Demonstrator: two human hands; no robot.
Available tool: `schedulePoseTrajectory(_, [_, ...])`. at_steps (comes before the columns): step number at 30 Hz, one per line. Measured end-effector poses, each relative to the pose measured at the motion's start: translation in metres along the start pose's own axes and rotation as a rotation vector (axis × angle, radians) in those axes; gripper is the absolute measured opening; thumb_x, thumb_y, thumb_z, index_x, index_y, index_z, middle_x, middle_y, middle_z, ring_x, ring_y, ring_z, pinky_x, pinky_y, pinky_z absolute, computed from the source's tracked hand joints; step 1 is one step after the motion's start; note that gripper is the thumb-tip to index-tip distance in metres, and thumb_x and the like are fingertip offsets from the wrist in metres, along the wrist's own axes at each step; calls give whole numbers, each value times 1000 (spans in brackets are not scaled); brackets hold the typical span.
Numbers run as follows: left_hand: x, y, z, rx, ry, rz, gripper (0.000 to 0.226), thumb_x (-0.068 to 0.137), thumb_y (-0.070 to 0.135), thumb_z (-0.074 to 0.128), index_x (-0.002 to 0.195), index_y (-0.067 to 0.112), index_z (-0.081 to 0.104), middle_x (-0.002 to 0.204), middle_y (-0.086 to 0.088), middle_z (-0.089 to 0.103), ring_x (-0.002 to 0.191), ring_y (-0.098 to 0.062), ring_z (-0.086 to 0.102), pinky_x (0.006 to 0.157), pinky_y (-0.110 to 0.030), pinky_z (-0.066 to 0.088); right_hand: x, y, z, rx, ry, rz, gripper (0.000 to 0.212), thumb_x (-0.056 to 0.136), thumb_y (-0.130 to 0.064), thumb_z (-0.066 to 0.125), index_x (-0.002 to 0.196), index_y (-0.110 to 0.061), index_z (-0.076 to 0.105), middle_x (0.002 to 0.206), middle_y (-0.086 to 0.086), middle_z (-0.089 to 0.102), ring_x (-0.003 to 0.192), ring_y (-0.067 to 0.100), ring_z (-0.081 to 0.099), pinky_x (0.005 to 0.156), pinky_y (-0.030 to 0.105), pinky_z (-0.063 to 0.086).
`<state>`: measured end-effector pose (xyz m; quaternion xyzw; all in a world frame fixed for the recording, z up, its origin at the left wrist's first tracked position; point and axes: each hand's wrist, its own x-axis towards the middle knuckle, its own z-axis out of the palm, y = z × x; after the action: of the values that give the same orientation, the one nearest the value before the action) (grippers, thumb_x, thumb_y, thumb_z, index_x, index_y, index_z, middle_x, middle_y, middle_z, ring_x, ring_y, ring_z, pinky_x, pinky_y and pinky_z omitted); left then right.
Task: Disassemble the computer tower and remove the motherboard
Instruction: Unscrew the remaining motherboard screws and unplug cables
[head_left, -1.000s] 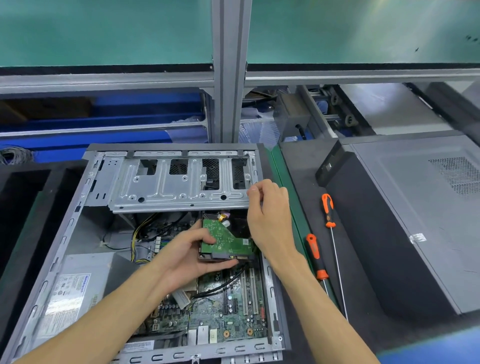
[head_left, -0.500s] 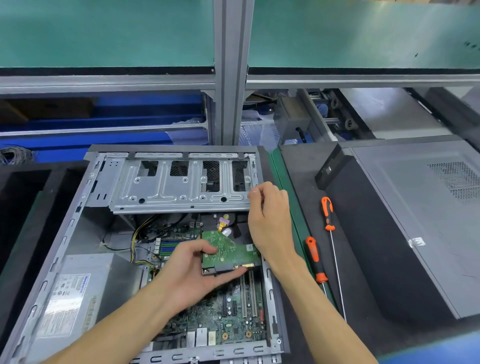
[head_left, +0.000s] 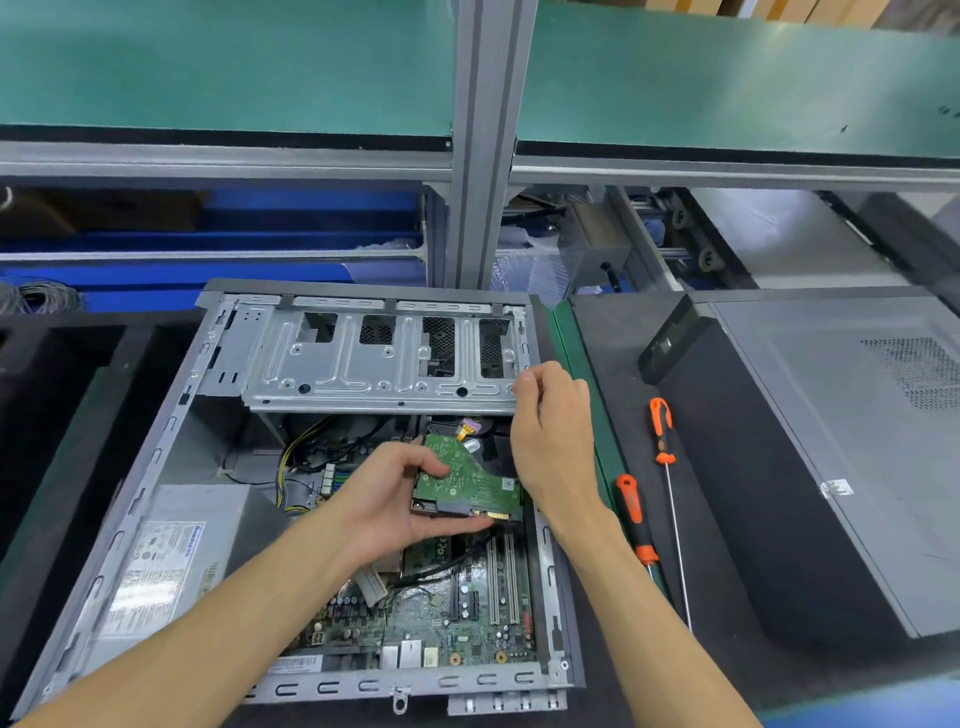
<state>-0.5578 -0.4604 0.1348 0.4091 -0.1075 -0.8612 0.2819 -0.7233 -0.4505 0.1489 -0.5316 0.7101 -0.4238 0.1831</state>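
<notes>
Computer tower (head_left: 156, 467), an open grey sheet-metal box, lies on its side on the dark desk (head_left: 613, 332), its stamped, slotted drive cage (head_left: 374, 364) spanning the far end and the green motherboard (head_left: 457, 608) bare at the near right. Over the board, the left hand (head_left: 384, 504) curls around a flat rectangular hard drive (head_left: 467, 483), its green circuit side up. The right hand (head_left: 550, 431), fingers bent, pinches the cage's right corner.
</notes>
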Motion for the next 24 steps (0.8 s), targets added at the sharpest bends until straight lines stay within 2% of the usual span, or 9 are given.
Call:
schedulePoseTrajectory(4, [0,-3,0,4,27,26,26,70,-11,56,83,11,49,139,-9,39,122,-48,46,78,-69,51,-1,-1,-1,8,-1,4,24,108,-24,37,88,-18,51,84,-7,53,88,17,42,79,37,41])
schedulePoseTrajectory(9, [0,-6,-4,-53,53,35,40,68,-8,58,104,9,52,137,-21,47,115,-52,55,80,-64,53,-1,-1,-2,4,4,-1,24,107,-24,37,88,-18,51,84,-7,53,88,17,41,79,36,40])
schedulePoseTrajectory(11, [3,-3,0,-52,34,41,36,69,-8,56,102,6,54,125,-24,58,107,-52,61,79,-62,54,-1,-2,-1,2,5,-3,25,107,-24,37,87,-18,50,83,-8,52,87,16,41,77,34,38])
schedulePoseTrajectory(13, [5,2,7,-27,16,73,22,72,-8,53,89,6,53,103,-25,70,96,-51,67,78,-60,55,-1,-1,-1,5,10,-6,26,107,-24,37,86,-18,50,81,-8,51,86,15,40,75,32,34])
schedulePoseTrajectory(14, [7,5,10,-35,4,95,19,74,-8,51,85,8,50,100,-25,71,95,-51,67,78,-60,54,-1,-1,-2,3,9,-5,26,108,-24,36,86,-18,50,81,-8,51,86,15,40,74,32,34])
schedulePoseTrajectory(16, [11,12,10,-138,-36,161,20,77,-7,51,86,11,45,118,-31,64,104,-54,63,83,-63,53,-1,-1,-1,1,4,-1,26,108,-24,36,87,-18,50,81,-8,51,86,15,40,74,32,34])
schedulePoseTrajectory(18, [12,18,9,-213,-77,189,27,78,-5,54,98,11,46,135,-35,51,115,-52,57,88,-63,52,-1,-2,-1,-1,7,-1,25,108,-23,37,87,-17,51,82,-7,51,86,16,40,75,33,35])
schedulePoseTrajectory(21, [10,25,7,-1,-44,23,44,79,-2,61,119,8,47,130,-34,55,113,-49,60,88,-61,52,0,-2,-1,-10,14,-12,26,108,-22,37,86,-16,50,81,-5,51,85,18,40,75,34,33])
schedulePoseTrajectory(24, [7,29,6,75,-58,-38,34,81,0,54,114,5,47,123,-35,60,116,-44,61,98,-60,48,0,-3,-1,-7,11,-10,26,107,-22,37,86,-16,50,81,-6,52,85,17,41,77,35,36])
